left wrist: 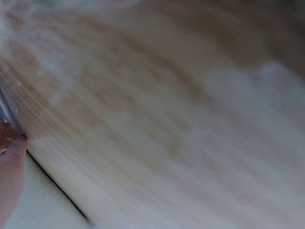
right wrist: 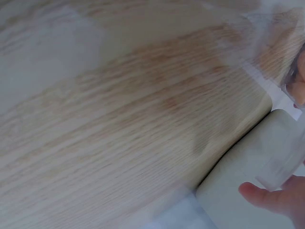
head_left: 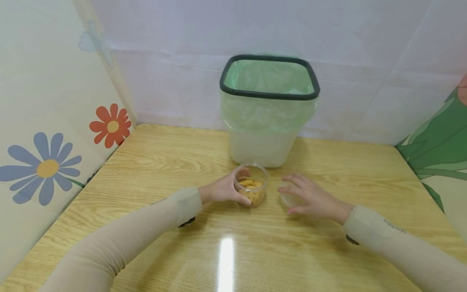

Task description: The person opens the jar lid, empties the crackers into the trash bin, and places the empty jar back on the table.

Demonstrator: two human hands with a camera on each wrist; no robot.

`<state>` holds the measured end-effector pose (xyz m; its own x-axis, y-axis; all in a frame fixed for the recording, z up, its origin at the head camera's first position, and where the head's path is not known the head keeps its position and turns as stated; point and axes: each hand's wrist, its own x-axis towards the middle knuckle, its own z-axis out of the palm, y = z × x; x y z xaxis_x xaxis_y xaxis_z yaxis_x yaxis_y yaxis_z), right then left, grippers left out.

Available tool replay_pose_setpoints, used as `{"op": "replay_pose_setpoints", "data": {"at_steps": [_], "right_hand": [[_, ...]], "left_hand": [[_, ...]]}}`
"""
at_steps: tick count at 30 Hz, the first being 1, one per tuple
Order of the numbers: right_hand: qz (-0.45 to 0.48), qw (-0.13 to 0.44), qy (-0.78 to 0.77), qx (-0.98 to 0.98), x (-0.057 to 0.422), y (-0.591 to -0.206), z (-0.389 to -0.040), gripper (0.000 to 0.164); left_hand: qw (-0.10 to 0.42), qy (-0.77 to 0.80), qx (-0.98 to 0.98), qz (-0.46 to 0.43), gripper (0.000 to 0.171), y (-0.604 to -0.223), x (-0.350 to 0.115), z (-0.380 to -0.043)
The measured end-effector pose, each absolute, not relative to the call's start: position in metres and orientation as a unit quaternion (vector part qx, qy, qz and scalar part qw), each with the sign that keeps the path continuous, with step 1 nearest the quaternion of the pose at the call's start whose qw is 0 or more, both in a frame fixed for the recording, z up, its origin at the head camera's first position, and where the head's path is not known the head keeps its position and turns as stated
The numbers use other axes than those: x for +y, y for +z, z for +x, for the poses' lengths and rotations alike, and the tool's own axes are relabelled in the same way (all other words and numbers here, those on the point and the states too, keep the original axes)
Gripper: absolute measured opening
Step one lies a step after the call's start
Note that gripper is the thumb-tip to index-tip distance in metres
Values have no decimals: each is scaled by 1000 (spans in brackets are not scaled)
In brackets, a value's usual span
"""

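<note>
My left hand [head_left: 223, 189] grips a clear round plastic jar [head_left: 263, 189] from its left side, thumb in front. Orange-yellow crinkled snack pieces [head_left: 249, 185] lie in the jar, whose top is uncovered. To the right, apart from the jar, my right hand [head_left: 311, 197] holds a clear plastic lid [head_left: 288, 197] between thumb and fingers, partly hidden by them. The right wrist view shows the thumb [right wrist: 267, 196] against the see-through lid [right wrist: 285, 160]. At the left edge of the left wrist view, only the left thumb [left wrist: 13, 162] and a bit of the jar appear.
Behind the jar stands a white bin [head_left: 260, 148] with a dark rim and a green bag [head_left: 268, 113] lining it. The wooden table [head_left: 164, 158] meets a pale wall at the back. Flower-painted panels [head_left: 47, 168] flank it.
</note>
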<state>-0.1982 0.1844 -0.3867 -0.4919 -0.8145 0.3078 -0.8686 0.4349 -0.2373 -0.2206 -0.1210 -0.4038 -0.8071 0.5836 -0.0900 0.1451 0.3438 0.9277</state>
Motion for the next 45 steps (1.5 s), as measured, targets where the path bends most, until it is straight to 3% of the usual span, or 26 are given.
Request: {"op": "replay_pose_setpoints", "data": {"at_steps": [45], "right_hand": [[493, -21, 164, -854, 189, -401, -203, 72]], "left_hand": [[215, 532, 786, 232, 100, -402, -122, -219]]}}
